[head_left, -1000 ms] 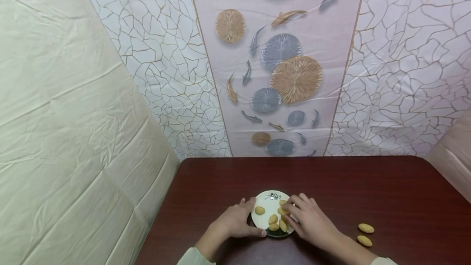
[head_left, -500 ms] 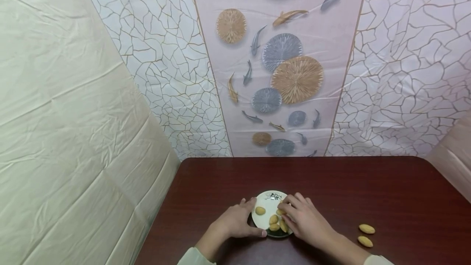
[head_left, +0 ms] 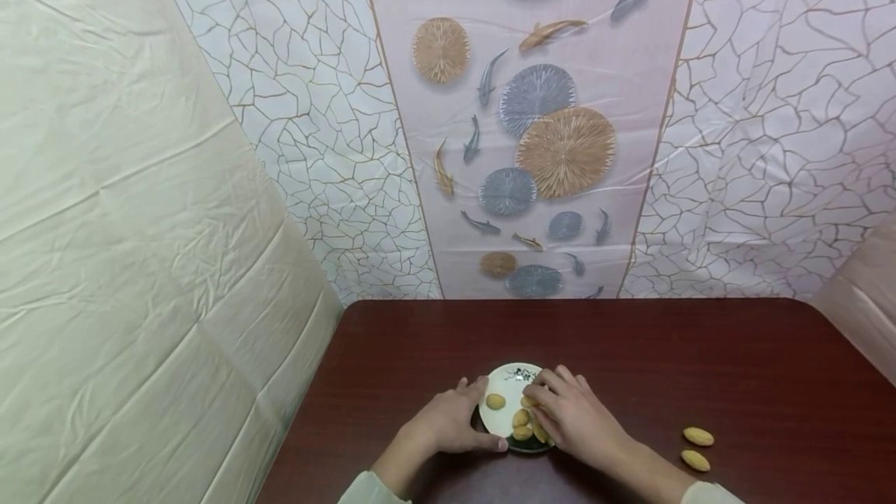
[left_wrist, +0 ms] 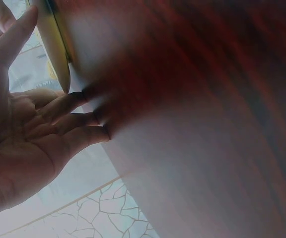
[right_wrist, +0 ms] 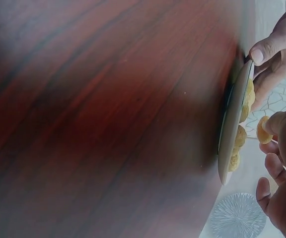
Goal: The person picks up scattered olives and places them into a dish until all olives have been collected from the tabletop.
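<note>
A small white plate with a dark floral print rests on the table and carries several yellow oval pieces. My left hand holds the plate's left side, thumb at the near rim and fingers along the far left rim; the left wrist view shows this hand beside the plate's edge. Over the plate's right part, my right hand pinches one yellow oval piece between thumb and fingers. In the right wrist view that piece is just above the others, apart from the plate.
Two more yellow oval pieces lie on the dark red-brown wooden table, right of my right forearm. A patterned cloth wall stands behind the table, and a plain cream cloth slopes along the left.
My right hand has shifted a little left over the plate, now covering more of the pieces on its right side. The left hand and the plate have stayed put.
</note>
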`<state>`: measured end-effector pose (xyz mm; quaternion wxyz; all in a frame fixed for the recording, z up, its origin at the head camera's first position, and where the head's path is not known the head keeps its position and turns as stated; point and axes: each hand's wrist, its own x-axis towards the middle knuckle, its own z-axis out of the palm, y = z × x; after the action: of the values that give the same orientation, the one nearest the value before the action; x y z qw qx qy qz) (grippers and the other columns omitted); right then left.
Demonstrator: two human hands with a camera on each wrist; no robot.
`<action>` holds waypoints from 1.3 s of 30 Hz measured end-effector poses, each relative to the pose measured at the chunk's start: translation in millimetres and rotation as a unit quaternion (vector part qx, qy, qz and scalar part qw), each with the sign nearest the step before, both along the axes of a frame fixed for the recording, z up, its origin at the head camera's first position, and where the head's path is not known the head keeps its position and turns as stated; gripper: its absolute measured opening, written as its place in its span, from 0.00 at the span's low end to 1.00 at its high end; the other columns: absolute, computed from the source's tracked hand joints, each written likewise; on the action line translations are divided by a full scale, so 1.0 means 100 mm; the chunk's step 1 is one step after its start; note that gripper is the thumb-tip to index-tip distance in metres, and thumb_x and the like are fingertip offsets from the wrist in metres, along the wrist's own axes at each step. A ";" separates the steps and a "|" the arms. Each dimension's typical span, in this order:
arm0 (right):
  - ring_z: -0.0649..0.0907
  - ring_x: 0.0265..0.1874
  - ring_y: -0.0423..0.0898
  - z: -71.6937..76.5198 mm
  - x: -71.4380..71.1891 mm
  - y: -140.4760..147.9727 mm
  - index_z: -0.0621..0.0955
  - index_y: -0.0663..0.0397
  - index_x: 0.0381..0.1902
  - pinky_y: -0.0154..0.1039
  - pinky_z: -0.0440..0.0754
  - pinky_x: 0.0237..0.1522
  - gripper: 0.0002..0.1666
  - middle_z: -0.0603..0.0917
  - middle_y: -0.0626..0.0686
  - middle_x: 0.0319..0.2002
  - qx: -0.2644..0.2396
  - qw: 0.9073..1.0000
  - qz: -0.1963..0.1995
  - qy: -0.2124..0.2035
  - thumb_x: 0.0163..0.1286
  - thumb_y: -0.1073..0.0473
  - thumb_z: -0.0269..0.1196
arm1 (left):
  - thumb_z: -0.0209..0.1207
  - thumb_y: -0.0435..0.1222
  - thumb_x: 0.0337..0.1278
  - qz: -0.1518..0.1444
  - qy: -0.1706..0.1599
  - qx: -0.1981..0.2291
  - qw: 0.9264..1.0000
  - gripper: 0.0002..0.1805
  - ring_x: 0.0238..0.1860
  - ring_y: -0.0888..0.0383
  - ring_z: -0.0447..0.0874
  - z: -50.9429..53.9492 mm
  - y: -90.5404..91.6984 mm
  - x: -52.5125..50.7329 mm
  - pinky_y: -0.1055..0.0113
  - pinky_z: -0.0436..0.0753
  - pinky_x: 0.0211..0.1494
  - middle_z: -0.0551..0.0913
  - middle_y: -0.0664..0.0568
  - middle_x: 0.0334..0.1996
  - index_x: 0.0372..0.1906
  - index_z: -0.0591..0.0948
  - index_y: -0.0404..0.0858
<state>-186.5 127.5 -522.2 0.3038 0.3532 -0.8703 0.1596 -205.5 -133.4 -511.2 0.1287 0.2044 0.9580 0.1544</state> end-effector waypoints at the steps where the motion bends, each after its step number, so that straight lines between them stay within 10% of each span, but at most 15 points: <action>1: 0.75 0.41 0.37 0.00 0.00 0.00 0.90 0.42 0.46 0.33 0.69 0.38 0.20 0.86 0.41 0.45 -0.001 1.000 0.000 -0.001 0.57 0.60 0.85 | 0.70 0.78 0.52 0.000 0.003 0.001 1.000 0.68 0.81 0.34 0.73 0.00 0.00 0.00 0.38 0.79 0.78 0.72 0.31 0.81 0.90 0.61 0.46; 39: 0.75 0.42 0.39 -0.11 -0.04 -0.09 0.90 0.40 0.48 0.35 0.66 0.38 0.16 0.84 0.40 0.46 0.019 0.999 -0.011 -0.034 0.63 0.59 0.82 | 0.75 0.70 0.54 0.001 0.001 -0.009 1.000 0.65 0.83 0.35 0.71 0.12 0.04 0.05 0.39 0.76 0.81 0.71 0.32 0.82 0.89 0.62 0.41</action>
<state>-190.7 118.3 -533.4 0.2693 0.3437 -0.8868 0.1513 -200.0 -129.3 -499.3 0.1292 0.2022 0.9599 0.1452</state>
